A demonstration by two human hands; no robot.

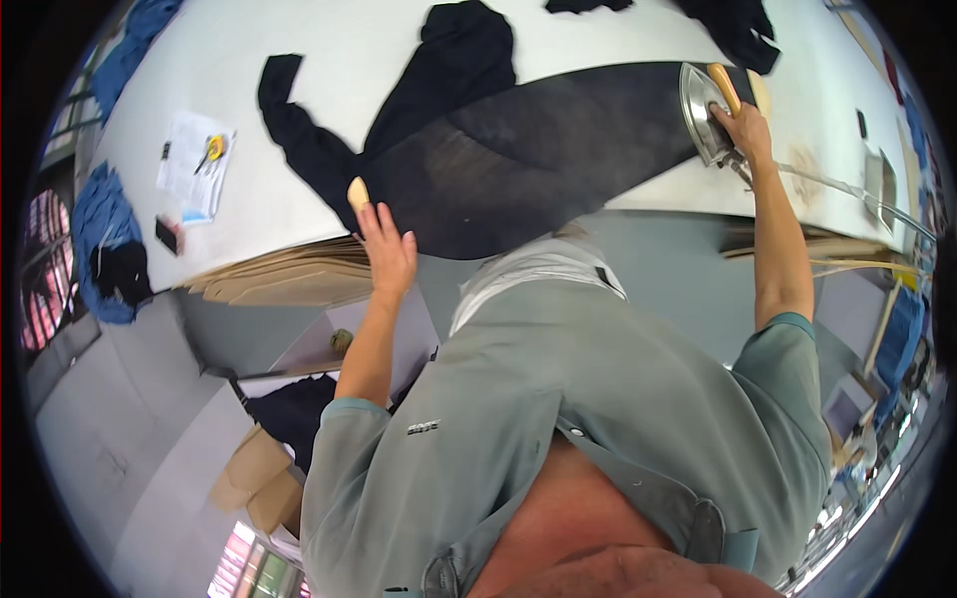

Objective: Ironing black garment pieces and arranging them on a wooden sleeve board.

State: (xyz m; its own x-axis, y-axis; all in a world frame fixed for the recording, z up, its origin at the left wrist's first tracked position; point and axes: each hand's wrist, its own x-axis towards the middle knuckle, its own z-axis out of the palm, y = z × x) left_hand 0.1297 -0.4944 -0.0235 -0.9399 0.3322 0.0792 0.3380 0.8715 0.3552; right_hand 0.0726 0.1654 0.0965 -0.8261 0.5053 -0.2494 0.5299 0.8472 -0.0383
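Observation:
My right hand (748, 132) is closed around the wooden handle of a metal iron (695, 112). The iron rests on the right end of a long dark cloth panel (558, 140), and a hose or cord (822, 179) runs from it to the right. At the panel's left end my left hand (391, 257) touches the cloth edge with fingers stretched out. Just beyond those fingertips a pale tip (358, 192) shows, and another pale end (761, 92) shows beyond the iron; what they belong to is hidden. Behind the panel lies a dark garment (444, 75) with a sleeve-like part reaching left.
The white table (339, 30) carries papers (189, 184), a yellow-and-black tape measure (211, 151) and a dark phone-like object (167, 234). Blue cloth (105, 229) hangs at the left. Brown cardboard sheets (289, 281) are stacked under the table edge. A metal rest (879, 189) stands at right.

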